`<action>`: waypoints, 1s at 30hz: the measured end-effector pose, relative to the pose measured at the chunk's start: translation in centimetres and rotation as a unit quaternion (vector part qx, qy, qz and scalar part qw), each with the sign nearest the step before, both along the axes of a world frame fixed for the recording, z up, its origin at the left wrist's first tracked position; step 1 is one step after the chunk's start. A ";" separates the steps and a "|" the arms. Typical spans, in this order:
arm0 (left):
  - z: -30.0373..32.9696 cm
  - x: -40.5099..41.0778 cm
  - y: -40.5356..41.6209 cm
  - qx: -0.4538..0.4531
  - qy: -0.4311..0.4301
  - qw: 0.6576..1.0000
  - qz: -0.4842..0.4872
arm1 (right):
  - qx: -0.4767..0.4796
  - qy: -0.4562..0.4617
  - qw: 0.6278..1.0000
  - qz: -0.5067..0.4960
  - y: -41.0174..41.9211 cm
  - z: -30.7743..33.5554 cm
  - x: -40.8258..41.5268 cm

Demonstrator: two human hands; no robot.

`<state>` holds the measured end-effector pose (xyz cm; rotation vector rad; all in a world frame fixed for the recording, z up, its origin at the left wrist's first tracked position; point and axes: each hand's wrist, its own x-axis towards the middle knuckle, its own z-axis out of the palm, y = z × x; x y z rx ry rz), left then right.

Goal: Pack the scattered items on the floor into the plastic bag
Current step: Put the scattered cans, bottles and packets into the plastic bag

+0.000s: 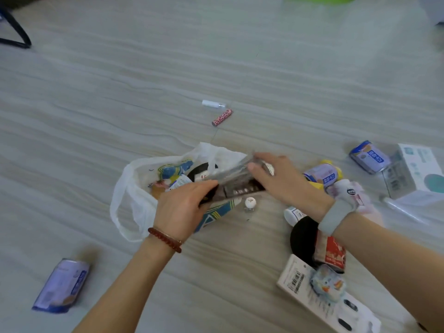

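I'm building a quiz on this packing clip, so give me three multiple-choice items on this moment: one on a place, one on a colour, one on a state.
1. Where does the pink spotted tube lie?
A. On the bare floor beyond the plastic bag
B. Inside the plastic bag
C. Under the right wrist

2. What colour is the bead bracelet on the left wrist?
A. Green
B. Dark red
C. White

3. What are the two hands doing?
A. Resting flat on the floor
B. Each holding a separate can
C. Together holding a clear packet over the bag's mouth

Answers:
1 A: the pink spotted tube lies on the floor past the plastic bag, beside a white tube.
2 B: the bead bracelet is dark red.
3 C: the left hand and right hand grip opposite ends of the clear packet.
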<state>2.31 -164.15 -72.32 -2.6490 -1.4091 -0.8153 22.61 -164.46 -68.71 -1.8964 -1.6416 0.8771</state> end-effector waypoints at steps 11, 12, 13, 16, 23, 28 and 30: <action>4.1 -2.9 2.7 0.011 -0.096 0.995 0.036 | 0.271 -0.281 0.901 0.188 1.1 1.9 -1.8; 4.3 -3.3 3.0 0.006 -0.103 0.993 0.059 | 0.289 -0.278 0.900 0.170 1.5 2.0 -2.4; 4.3 -3.9 3.3 -0.014 -0.115 0.990 0.078 | 0.312 -0.275 0.897 0.151 2.0 2.1 -3.0; 3.6 -6.6 3.7 -0.095 -0.161 0.968 0.165 | 0.316 -0.220 0.917 0.108 2.8 1.3 -4.7; -2.2 -10.9 3.3 -0.431 -0.366 0.736 0.372 | 0.086 -0.062 0.994 0.026 4.5 -2.4 -7.4; -3.0 -10.5 2.8 -0.348 -0.444 0.749 0.348 | 0.015 -0.040 0.998 0.039 4.2 -4.7 -9.5; -2.5 -10.5 2.7 -0.286 -0.456 0.774 0.333 | 0.006 0.019 1.000 0.022 4.3 -5.5 -10.9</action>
